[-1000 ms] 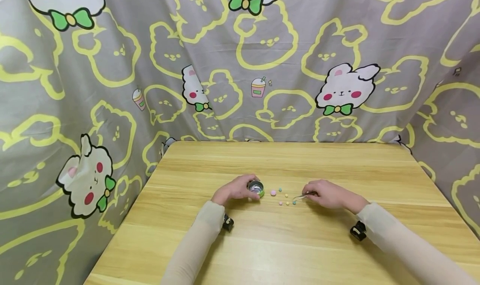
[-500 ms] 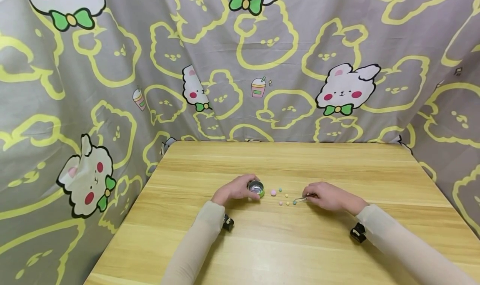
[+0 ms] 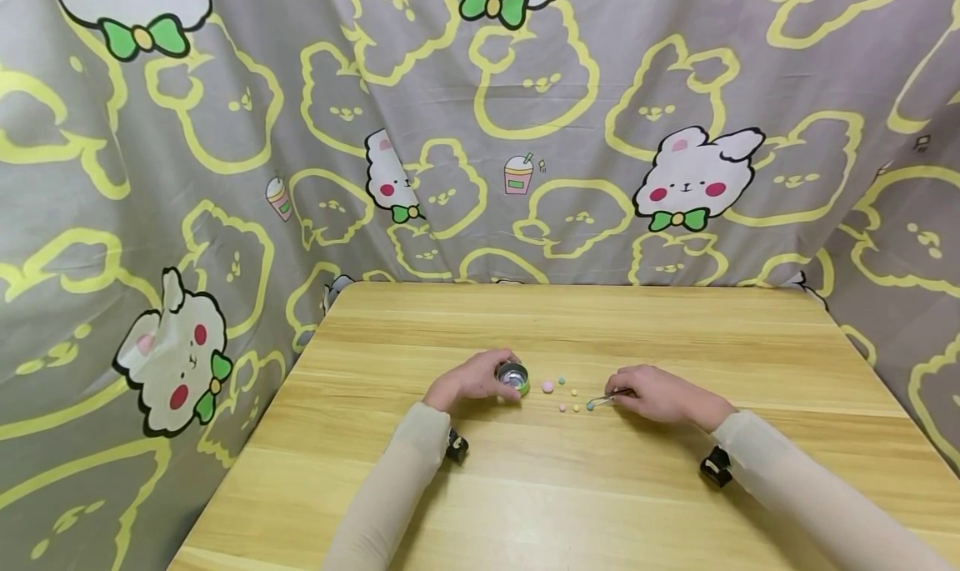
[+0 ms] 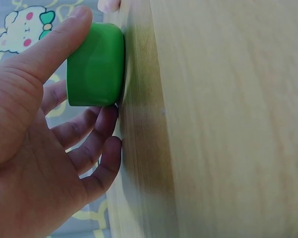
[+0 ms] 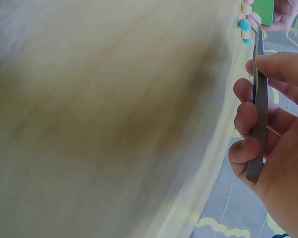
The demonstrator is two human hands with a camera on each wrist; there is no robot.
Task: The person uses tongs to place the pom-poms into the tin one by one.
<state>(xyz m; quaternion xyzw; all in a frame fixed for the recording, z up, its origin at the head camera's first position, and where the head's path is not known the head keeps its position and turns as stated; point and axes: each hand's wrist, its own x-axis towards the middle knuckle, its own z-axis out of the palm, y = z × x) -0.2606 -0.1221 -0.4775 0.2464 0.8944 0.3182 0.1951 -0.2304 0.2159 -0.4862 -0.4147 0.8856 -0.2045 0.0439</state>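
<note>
My left hand [image 3: 480,376] holds a small round green tin [image 4: 95,67] upright on the table, thumb on one side and fingers around the other. Its open top shows a shiny silver inside in the head view. In my right hand [image 3: 652,394] is a pair of metal tweezers [image 5: 260,109], pinched between thumb and fingers. The tweezer tips are right at a small blue ball [image 3: 590,406], the one nearest this hand. Between the hands lie several other little balls: a larger pink one [image 3: 547,387], a second blue one [image 3: 562,381], and small yellow and pink ones.
The wooden table [image 3: 510,504] carries the tin and balls near its middle. A grey curtain [image 3: 450,221] with cartoon bears hangs along the back and both sides. A black wrist camera [image 3: 716,467] sits under the right forearm, another [image 3: 456,446] under the left.
My right hand has shifted slightly toward me, and the tweezer arms have come closer together at the blue ball. The left hand and tin have stayed put.
</note>
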